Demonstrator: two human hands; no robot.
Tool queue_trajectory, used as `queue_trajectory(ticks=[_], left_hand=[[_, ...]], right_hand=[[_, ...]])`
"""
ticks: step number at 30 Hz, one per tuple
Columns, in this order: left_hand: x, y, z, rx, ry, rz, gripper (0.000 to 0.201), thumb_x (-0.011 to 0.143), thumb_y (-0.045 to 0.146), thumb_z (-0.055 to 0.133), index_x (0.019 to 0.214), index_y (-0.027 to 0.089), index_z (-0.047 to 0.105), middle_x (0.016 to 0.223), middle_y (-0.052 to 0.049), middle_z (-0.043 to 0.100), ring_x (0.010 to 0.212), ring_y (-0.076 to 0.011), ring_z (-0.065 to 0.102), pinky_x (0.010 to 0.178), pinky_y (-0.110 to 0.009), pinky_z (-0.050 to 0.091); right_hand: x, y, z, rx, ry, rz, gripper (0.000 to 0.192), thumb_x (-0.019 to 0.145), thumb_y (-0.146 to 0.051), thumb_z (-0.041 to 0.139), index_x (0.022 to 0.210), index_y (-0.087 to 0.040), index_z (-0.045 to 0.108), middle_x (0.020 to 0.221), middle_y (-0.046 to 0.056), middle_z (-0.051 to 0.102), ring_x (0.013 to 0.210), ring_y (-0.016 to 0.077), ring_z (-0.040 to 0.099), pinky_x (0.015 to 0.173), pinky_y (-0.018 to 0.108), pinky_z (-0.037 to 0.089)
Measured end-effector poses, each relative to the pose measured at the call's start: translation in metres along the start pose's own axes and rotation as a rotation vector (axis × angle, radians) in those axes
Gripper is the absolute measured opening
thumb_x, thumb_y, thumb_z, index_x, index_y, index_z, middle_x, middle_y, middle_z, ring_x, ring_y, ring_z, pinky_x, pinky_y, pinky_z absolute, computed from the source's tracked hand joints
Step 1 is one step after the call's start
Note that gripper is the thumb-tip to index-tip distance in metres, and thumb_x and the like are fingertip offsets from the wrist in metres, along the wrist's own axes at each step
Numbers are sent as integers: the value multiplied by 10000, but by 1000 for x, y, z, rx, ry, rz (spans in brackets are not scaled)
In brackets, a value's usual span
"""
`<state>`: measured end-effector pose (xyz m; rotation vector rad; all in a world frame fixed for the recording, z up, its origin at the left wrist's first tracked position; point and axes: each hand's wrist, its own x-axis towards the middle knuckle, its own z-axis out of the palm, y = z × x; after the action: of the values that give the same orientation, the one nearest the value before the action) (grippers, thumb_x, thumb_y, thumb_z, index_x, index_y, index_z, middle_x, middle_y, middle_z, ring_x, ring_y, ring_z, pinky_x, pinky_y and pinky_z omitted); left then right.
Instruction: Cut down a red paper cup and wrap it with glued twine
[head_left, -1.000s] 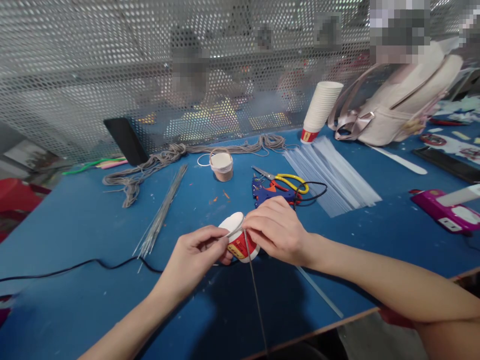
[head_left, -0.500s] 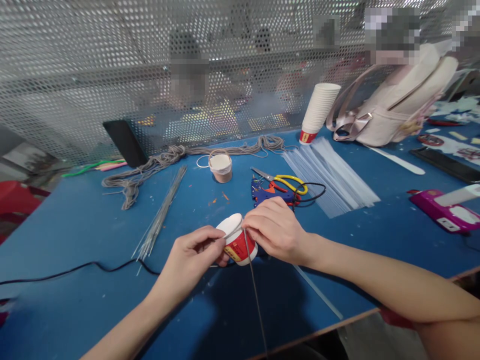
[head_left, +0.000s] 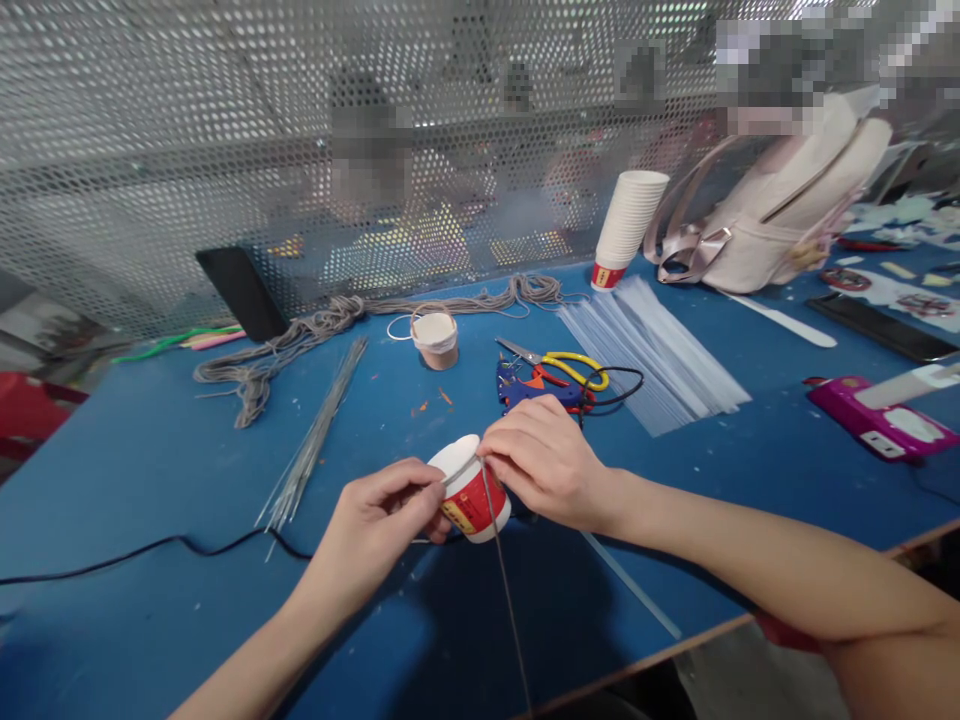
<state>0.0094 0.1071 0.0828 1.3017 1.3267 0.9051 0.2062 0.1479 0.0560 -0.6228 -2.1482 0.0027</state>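
A red and white paper cup [head_left: 475,508] is tilted above the blue table, its white mouth turned up and to the left. My left hand [head_left: 384,512] grips its left side, thumb near the rim. At the rim's right side my right hand [head_left: 546,462] is closed, with thumb and fingertips pressing a grey cord [head_left: 508,590] to the cup. The cord runs along the front of the rim, and its loose length hangs down across the cup toward the table's front edge. Parts of the fingers behind the cup are hidden.
Behind the hands lie a blue glue gun [head_left: 525,390] and yellow-handled scissors [head_left: 577,368]. A small covered cup [head_left: 437,345], grey cord bundles [head_left: 330,318], wires [head_left: 319,430], clear strips [head_left: 656,360], stacked cups [head_left: 630,225], a phone [head_left: 240,292] and a backpack [head_left: 772,220] surround them.
The view has shifted slightly, so most things sit a little further left. Both hands keep hold at the cup's rim, and the cup's tilt looks nearly the same.
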Motion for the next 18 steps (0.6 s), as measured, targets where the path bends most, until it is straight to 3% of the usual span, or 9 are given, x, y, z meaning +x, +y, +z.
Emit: queue_trajectory(ticks=[18], left_hand=[[2, -5, -3, 115, 4, 57, 176, 754, 306, 631, 624, 191, 649, 509, 38, 587, 471, -104, 541, 486, -194, 444]], right_hand=[[2, -3, 0, 89, -38, 64, 135, 912, -135, 485, 856, -148, 607, 804, 43, 694, 735, 171, 560, 695, 341, 347]])
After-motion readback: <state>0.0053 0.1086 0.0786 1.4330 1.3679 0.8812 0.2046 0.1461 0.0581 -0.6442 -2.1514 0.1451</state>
